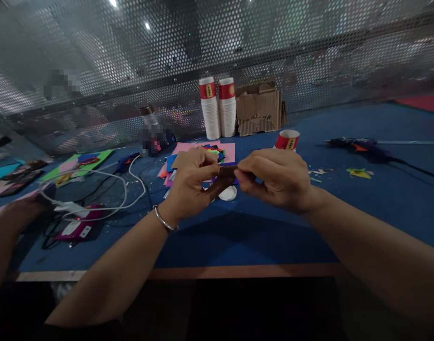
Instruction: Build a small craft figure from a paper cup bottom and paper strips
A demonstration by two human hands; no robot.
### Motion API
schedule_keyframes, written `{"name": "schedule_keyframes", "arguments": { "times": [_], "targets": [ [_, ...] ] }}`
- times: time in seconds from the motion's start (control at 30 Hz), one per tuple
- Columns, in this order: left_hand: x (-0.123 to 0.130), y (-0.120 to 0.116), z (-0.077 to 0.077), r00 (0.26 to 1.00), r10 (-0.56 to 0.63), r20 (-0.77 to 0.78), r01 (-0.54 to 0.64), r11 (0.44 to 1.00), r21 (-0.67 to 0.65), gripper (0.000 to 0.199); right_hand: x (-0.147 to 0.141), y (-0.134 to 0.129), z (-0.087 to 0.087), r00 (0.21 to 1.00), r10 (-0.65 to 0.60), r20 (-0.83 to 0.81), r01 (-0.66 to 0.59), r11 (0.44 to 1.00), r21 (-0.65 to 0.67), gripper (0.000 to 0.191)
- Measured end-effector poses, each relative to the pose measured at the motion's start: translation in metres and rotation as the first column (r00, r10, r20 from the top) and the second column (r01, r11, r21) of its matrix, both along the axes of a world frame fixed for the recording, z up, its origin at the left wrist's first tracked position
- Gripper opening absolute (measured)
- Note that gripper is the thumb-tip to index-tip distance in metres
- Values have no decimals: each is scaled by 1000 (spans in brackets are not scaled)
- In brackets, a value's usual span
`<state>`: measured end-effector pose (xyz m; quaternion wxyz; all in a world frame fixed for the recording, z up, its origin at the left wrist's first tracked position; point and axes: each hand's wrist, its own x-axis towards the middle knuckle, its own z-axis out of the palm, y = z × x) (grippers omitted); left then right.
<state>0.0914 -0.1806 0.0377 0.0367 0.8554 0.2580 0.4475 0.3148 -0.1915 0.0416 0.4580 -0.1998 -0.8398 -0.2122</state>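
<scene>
Blue tabletop (pixel 245 246) spreads beneath me, backed by a perforated metal screen (pixel 174 52). Above the tabletop, my left hand (pixel 190 182) and right hand (pixel 279 180) each pinch one end of a small brown piece (pixel 227 171) (cardboard, perhaps), probably to steady it. Its long axis seems to run sideways, hand to hand, though my grip hides both ends.

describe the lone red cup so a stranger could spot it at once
On the blue table, look just beyond the right hand. The red-and-white cup there stands alone, mouth up, unlike the two tall cup stacks beside the cardboard box.
</scene>
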Motion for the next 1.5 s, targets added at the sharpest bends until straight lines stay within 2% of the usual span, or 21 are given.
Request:
{"name": "schedule_keyframes", "arguments": {
  "times": [0.07,0.2,0.27,0.33,0.37,0.4,0.43,0.47,0.5,0.53,0.57,0.67,0.77,0.9,0.97,1.03,1.17,1.23,1.33,1.4,1.5],
  "targets": [
    [0,7,-6,1000,24,8,-25,987,158,12,-2,1,-2,999,-7,-42,5,999,-46,20],
    [-1,10,-10,1000,17,-15,-14,984,178,11,-6,5,-9,992,27,-126,-48,985,-167,17],
    [-1,4,-6,999,33,-12,-32,994,102,11,-7,7,-11,981,51,-188,-99,963,-252,15],
    [2,-5,-1,999,-3,35,7,992,-122,20,-7,8,-11,967,65,-247,-153,922,-356,15],
    [3,-9,1,995,-31,95,59,951,-303,21,-7,8,-10,960,67,-271,-178,894,-410,15],
    [6,-13,1,982,-35,187,124,865,-485,21,-7,7,-10,955,70,-288,-203,863,-462,16],
    [9,-15,0,961,-17,276,194,753,-629,24,-7,7,-9,952,72,-299,-224,829,-513,16],
    [12,-17,-2,937,8,349,264,638,-723,28,-7,7,-9,950,75,-303,-241,791,-562,17],
    [15,-17,-4,912,36,409,324,550,-770,31,-7,8,-9,950,83,-302,-258,751,-607,17],
    [18,-17,-8,886,62,459,370,500,-783,32,-7,8,-9,950,95,-297,-273,713,-646,18],
    [22,-16,-11,859,87,504,405,485,-775,31,-8,9,-10,952,105,-288,-280,679,-678,18],
    [29,-13,-19,781,158,604,444,540,-715,28,-8,13,-12,963,100,-249,-256,618,-743,17],
    [30,-11,-21,772,180,610,431,558,-709,27,-8,17,-13,959,115,-259,-279,546,-790,16],
    [29,-12,-23,777,167,607,438,549,-712,24,-8,19,-11,928,173,-330,-370,312,-875,25],
    [30,-12,-23,766,169,620,467,516,-718,22,-9,19,-11,923,170,-344,-378,248,-892,29],
    [32,-11,-23,754,186,630,499,462,-733,21,-10,19,-11,925,159,-346,-379,296,-877,28],
    [39,-11,-22,702,254,665,552,397,-734,19,-15,17,-15,933,143,-331,-356,517,-779,27],
    [42,-11,-23,672,302,676,577,359,-734,20,-16,17,-19,945,109,-309,-310,603,-735,25],
    [44,-9,-25,654,368,661,583,311,-751,20,-18,18,-24,962,62,-264,-233,691,-684,24],
    [42,-7,-27,654,375,658,565,337,-753,20,-19,18,-26,967,45,-250,-207,709,-674,25],
    [38,-4,-28,692,303,655,511,434,-742,20,-19,18,-27,963,36,-267,-217,688,-693,24]
  ]
}}
